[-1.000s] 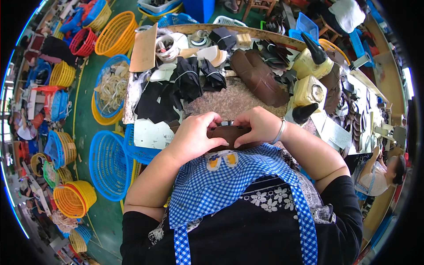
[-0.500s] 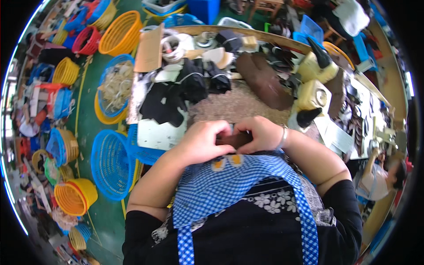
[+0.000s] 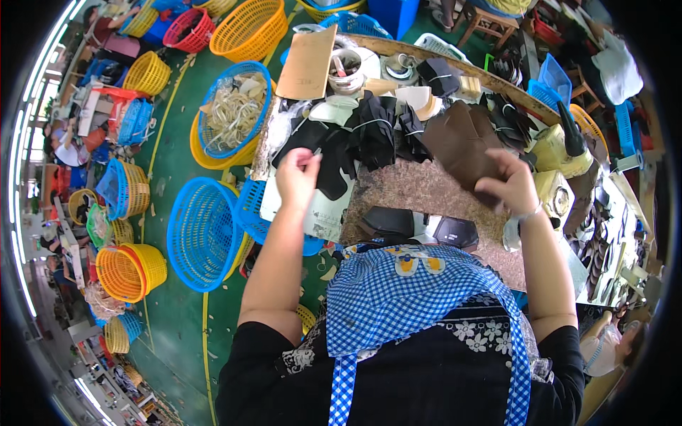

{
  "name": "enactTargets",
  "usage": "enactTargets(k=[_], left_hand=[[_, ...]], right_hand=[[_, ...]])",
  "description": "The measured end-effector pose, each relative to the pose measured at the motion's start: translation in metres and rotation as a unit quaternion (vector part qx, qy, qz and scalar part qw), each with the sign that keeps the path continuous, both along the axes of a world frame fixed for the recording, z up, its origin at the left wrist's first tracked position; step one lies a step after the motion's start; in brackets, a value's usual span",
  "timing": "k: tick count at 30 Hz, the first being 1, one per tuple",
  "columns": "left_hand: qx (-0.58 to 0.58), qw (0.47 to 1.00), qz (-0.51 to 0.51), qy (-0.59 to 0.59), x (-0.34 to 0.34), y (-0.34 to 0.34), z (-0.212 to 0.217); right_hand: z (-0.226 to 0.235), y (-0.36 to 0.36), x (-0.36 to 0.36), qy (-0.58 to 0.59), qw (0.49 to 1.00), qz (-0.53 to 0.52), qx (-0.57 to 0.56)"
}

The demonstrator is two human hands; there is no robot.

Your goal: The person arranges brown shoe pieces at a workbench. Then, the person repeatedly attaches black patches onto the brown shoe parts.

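Note:
My left hand (image 3: pixel 297 179) is raised over a pile of black cut pieces (image 3: pixel 320 153) at the left of the bench. Its thumb and fingers are pinched, with a small pale bit at the tips that I cannot make out. My right hand (image 3: pixel 514 183) hovers at the near right edge of a stack of brown leather-like pieces (image 3: pixel 462 142), thumb and fingers apart. Whether it touches the stack is unclear. By the bench's front edge, close to my apron, lies a flat black shoe-upper piece (image 3: pixel 389 221) with a pale middle.
Bundles of tied black pieces (image 3: pixel 374 131) and a white cup of tools (image 3: pixel 346 71) stand farther back. A yellow sewing machine (image 3: pixel 558 160) is at the right. Blue baskets (image 3: pixel 202 231) sit on the green floor at left. A co-worker (image 3: pixel 612 344) is at far right.
My hands were together at the apron around a dark brown piece; now they are apart, left and right over the bench. The black shoe-upper piece shows at the front edge. The view has shifted.

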State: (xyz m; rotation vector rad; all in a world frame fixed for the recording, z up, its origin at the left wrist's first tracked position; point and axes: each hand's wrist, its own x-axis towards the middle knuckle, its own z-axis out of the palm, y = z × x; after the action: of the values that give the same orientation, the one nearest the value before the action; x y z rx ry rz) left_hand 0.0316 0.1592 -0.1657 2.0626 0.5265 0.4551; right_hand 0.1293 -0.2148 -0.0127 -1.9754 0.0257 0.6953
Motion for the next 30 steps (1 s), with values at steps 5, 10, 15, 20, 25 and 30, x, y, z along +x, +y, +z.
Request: enactTargets(k=[5,10,15,20,25,30], left_hand=[[0.4,0.9,-0.022,0.17,-0.009,0.028,-0.046],[0.361,0.927,-0.044,0.096,-0.009,0.045,-0.045],[0.229,0.97,0.008,0.079,-0.013,0.07,-0.039],[-0.042,0.988,0.151,0.001,-0.016,0.059,-0.007],[-0.29,0.948,0.124,-0.038,-0.024,0.002,0.051],[-0.351,0.932,0.08,-0.037,-0.028,-0.025,0.073]], right_hand=[[-0.065,-0.027,0.026,-0.386,0.904,0.052,-0.173],[-0.104,0.016,-0.049,-0.316,0.841,0.433,-0.075],[-0.141,0.031,-0.057,-0.278,0.802,0.513,-0.132],[-0.12,0.035,-0.064,-0.253,0.794,0.514,-0.203],[-0.146,0.012,-0.072,-0.363,0.845,0.339,-0.197],[-0.148,0.004,-0.064,-0.463,0.772,0.329,-0.286]])
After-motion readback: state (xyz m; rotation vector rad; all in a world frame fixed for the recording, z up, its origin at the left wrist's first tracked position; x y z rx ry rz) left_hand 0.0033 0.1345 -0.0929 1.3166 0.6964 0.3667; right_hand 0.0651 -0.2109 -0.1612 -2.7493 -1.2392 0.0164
